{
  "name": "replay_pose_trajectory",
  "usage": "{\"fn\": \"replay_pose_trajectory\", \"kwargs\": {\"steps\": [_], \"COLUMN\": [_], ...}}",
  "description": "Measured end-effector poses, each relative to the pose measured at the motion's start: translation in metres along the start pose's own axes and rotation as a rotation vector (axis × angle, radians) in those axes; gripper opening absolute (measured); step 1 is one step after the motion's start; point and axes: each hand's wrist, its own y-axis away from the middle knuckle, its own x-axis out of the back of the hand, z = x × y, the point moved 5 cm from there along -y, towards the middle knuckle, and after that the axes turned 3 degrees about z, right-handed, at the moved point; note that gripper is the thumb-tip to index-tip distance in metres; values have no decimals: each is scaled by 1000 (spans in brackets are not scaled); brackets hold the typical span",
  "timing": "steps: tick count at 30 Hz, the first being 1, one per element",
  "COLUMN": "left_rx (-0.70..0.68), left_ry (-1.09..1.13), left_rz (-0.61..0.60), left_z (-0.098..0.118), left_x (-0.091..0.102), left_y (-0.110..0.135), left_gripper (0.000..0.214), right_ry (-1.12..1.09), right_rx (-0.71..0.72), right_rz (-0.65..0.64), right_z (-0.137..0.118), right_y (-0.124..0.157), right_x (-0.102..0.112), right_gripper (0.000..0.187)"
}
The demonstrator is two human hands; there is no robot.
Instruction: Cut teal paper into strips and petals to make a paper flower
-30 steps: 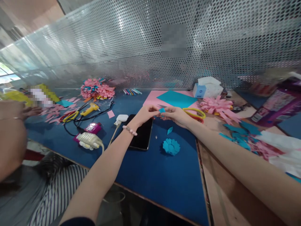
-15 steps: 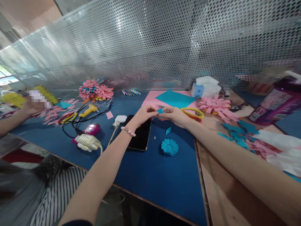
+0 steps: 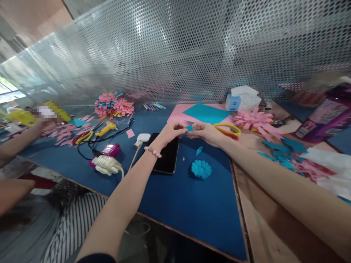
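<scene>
Between my two hands is a small blue piece of paper point(image 3: 189, 128). My left hand point(image 3: 173, 132) pinches it from the left, fingertips together. On the other side, my right hand point(image 3: 204, 131) has its fingers closed on the same piece. Below them on the table lie a blue paper flower point(image 3: 201, 169) with cupped petals and a loose blue petal point(image 3: 199, 150). Scissors with yellow and red handles point(image 3: 227, 128) lie just behind my right hand. A dark tablet point(image 3: 168, 157) rests under my left wrist.
Pink and blue paper sheets point(image 3: 207, 112) lie behind my hands. To the right are a tissue box point(image 3: 233, 102), a pink paper flower point(image 3: 253, 120), blue scraps point(image 3: 285, 153) and a purple bottle point(image 3: 323, 113). Leftward sit a yellow glue gun point(image 3: 106, 128), a power strip point(image 3: 105, 162) and a co-worker's arm point(image 3: 24, 140).
My view has shifted slightly, so the table things appear a little further right. Both my hands keep hold of the small blue paper. At left, more of the co-worker's arm shows.
</scene>
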Motion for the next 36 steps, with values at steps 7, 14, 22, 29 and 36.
{"fn": "replay_pose_trajectory", "kwargs": {"steps": [7,14,22,29,36], "left_rx": [-1,-1,13,-4,15], "left_ry": [-19,-25,-18,-35,-26], "left_rz": [-21,-22,-20,-11,28], "left_z": [1,1,0,2,-1], "left_x": [-1,-1,-1,-1,-1], "left_y": [1,1,2,2,3], "left_gripper": [19,20,21,20,17], "right_ry": [-10,-27,-22,-41,3], "right_rx": [-3,-8,10,-7,10], "right_rz": [-3,-6,-1,9,5], "right_z": [2,3,6,1,2], "right_y": [-2,-2,-4,-1,0], "right_x": [0,0,2,-2,-3], "right_gripper": [31,30,34,34,33]}}
